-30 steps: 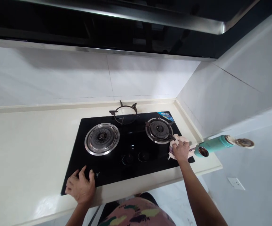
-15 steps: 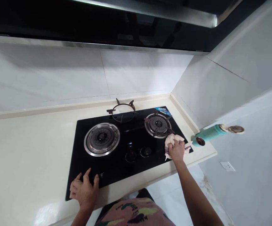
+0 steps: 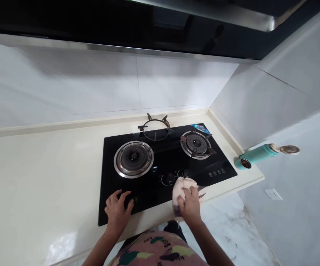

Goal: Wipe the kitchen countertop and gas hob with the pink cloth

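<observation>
My right hand [image 3: 191, 206] grips a pale pink cloth [image 3: 181, 189] at the front edge of the black glass gas stove [image 3: 160, 162], just below the knobs [image 3: 168, 178]. Part of the cloth hangs over the counter edge. My left hand [image 3: 119, 208] rests on the stove's front left corner, fingers spread, holding nothing. Bare of its pot stand, the left burner [image 3: 133, 159] sits behind that hand. On the right burner [image 3: 196, 144] a pot stand is in place. The loose pot stand [image 3: 156, 139] lies across the stove's back edge.
A turquoise thermos [image 3: 259, 154] with its lid open stands at the counter's right end, beside a small turquoise cup [image 3: 243, 163] holding dark liquid. Pale countertop [image 3: 51, 177] stretches left. The black range hood [image 3: 121, 27] hangs overhead. A wall socket [image 3: 273, 194] is low right.
My right hand has moved the cloth left from the stove's right front corner to below the knobs. My left hand stays on the front left corner. The view has shifted slightly.
</observation>
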`<state>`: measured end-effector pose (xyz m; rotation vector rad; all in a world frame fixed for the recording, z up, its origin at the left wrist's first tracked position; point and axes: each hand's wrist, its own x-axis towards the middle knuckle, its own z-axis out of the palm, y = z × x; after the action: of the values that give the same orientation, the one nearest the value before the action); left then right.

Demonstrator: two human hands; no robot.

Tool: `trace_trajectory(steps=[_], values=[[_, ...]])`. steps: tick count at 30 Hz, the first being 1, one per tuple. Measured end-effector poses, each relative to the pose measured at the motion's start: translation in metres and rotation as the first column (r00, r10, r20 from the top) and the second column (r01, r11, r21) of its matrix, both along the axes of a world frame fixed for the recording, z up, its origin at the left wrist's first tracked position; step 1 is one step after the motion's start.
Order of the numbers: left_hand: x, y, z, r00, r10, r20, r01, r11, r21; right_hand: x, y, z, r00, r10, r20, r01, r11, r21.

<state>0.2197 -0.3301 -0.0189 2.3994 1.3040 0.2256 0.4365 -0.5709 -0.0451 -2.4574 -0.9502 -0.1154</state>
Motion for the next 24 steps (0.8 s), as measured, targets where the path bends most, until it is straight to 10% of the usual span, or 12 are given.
trace_trajectory(steps=[7, 15, 24], values=[[-0.014, 0.0, 0.005, 0.951, -0.095, 0.294, 0.122, 0.989, -0.077, -0.076, 0.083, 0.02, 0.885, 0.369, -0.284, -0.374, 0.927, 0.038], [-0.034, -0.002, 0.022, 0.901, -0.061, 0.43, 0.002, 0.991, 0.137, -0.098, 0.177, 0.038, 0.663, 0.672, -0.329, -0.586, 0.74, 0.33], [-0.029, -0.025, 0.015, 0.998, -0.048, 0.046, 0.039, 0.981, 0.191, -0.034, 0.069, -0.011, 0.916, 0.396, -0.058, -0.361, 0.881, 0.307]])
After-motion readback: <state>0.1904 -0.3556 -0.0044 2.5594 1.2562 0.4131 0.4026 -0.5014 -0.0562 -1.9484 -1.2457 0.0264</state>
